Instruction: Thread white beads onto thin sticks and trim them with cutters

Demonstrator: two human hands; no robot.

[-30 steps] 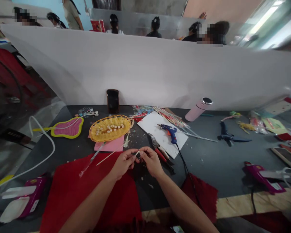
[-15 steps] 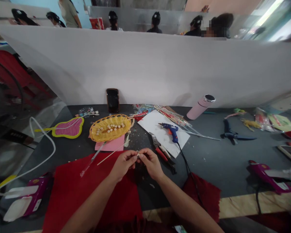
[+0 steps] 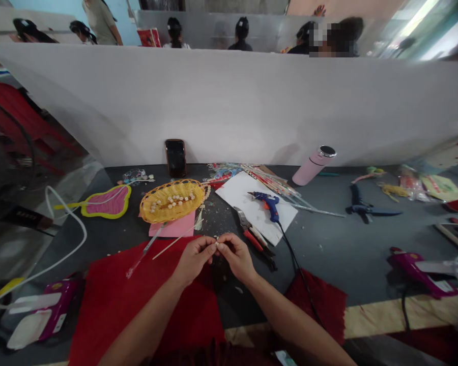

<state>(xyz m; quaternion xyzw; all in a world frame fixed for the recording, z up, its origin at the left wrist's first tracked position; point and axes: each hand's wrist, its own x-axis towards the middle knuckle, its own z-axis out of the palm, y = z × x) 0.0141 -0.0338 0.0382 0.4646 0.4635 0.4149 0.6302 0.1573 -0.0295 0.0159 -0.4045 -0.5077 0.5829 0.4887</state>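
Since a second ago, the fingertips of the left hand (image 3: 194, 258) and right hand (image 3: 235, 255) have drawn closer over the pale bit (image 3: 217, 242), and less of it shows; the hands keep much the same place above the table (image 3: 328, 249). At far left sits a purple device (image 3: 57, 305), with a pink fan (image 3: 106, 202) beyond it. Next come the red cloth (image 3: 137, 305), the basket (image 3: 164, 211) holding white beads (image 3: 175, 201), and a stick (image 3: 171, 247) near the left hand. The left grip pinches the bit between thumb and forefinger; the right grip pinches it from the other side. It lies right at the tips, where the two grips meet, mostly hidden, so its shape is hard to tell. Just beyond the right hand lie pliers (image 3: 252, 239), then paper (image 3: 232, 190) with a glue gun (image 3: 269, 203) on it, and farther right a pink flask (image 3: 313, 166).
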